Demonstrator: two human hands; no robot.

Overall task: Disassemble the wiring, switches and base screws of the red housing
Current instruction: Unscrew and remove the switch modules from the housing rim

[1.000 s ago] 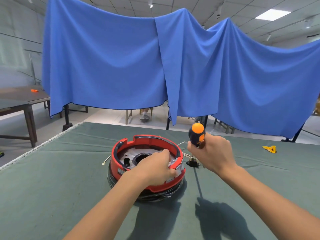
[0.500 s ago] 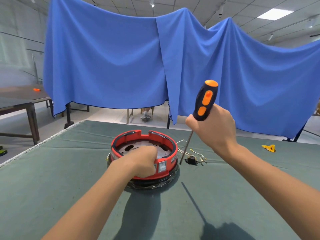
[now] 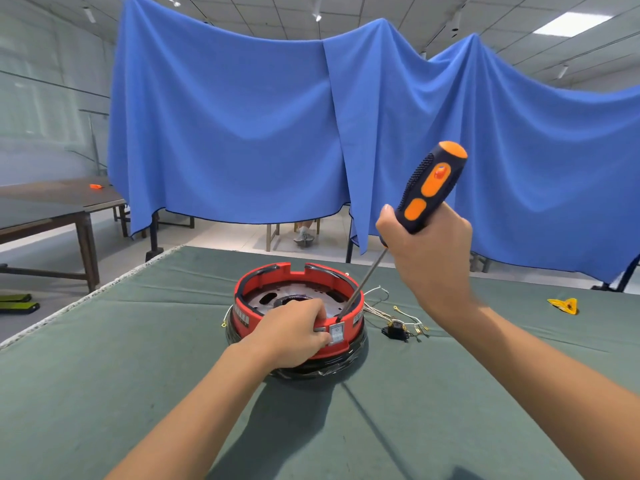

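screwdriver tip at the switch on the red housing

red housing (image 3: 348, 299) sits mid-table on the green cloth (image 3: 138, 393); it looks rigid, light plastic, best braced at the rim; left hand (image 3: 294, 332) curls over that front rim beside the switch (image 3: 336, 332); right hand (image 3: 427, 251) wraps the screwdriver (image 3: 427, 188); inside, a metal plate with holes; loose wires (image 3: 388, 311) lie just right.

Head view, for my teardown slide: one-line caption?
Left hand grips the red housing while right hand angles a screwdriver at its rim switch.
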